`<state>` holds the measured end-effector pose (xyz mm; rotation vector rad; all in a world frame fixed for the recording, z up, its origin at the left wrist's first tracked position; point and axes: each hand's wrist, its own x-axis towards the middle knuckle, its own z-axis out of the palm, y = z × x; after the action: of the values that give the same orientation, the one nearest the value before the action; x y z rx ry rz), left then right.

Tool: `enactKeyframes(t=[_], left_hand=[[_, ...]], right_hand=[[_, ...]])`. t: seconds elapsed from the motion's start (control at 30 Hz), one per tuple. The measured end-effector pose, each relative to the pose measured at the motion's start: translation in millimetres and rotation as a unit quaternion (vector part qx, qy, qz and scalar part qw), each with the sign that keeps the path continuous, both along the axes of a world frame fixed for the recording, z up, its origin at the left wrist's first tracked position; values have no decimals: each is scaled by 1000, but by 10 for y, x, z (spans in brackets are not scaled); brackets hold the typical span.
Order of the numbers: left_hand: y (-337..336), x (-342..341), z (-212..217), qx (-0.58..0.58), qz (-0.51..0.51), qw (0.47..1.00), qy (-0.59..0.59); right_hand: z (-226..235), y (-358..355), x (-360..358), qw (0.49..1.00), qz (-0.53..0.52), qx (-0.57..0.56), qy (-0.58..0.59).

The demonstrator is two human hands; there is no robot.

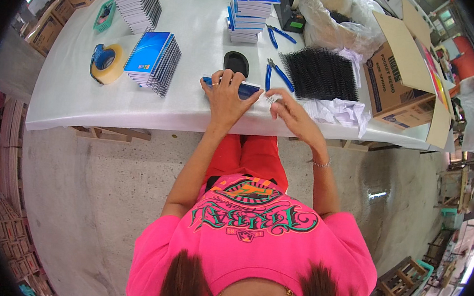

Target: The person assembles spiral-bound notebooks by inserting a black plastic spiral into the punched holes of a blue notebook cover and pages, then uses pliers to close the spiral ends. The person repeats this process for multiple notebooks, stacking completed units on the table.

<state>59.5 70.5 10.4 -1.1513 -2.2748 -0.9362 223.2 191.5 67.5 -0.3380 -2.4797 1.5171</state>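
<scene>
My left hand (227, 94) grips a small blue-covered notebook (248, 89) near the table's front edge, its fingers over the top and thumb along the near side. Just off the notebook's right end is my right hand (291, 112), fingers loosely bent and apart. A small pale blur shows by its fingertips, too indistinct to name. Beyond the notebook lies a black oval dish (236, 63). Blue-handled pliers (280, 76) rest to its right, near a heap of black spiral coils (319, 75).
Spiral-bound notebooks (152, 58) and a tape roll (109, 64) stand left. A blue notebook stack (248, 18), second pliers (282, 36) and a tape dispenser (288, 13) are farther back. At right are crumpled white paper (337, 112), an open carton (400, 86) and a plastic bag (336, 22).
</scene>
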Motion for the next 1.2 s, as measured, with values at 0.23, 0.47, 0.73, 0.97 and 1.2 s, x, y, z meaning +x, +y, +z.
enactKeyframes(t=[0.23,0.47,0.73,0.97,1.2], left_hand=[[-23,22,65,3,-19,1000,-15],[-53,34,45,5,-16,1000,-13],[-87,20,33,-5,-28,999,-22],[-99,-7,111,-30,-37,998,-31],[-54,-64,112,-55,-31,997,-37]], right_hand=[[-84,190,-249,988,-79,110,79],[-110,223,-320,989,-60,118,70],[-68,82,-367,988,-73,67,119],[-56,114,-364,986,-66,96,120],[-74,85,-466,977,-75,159,118]])
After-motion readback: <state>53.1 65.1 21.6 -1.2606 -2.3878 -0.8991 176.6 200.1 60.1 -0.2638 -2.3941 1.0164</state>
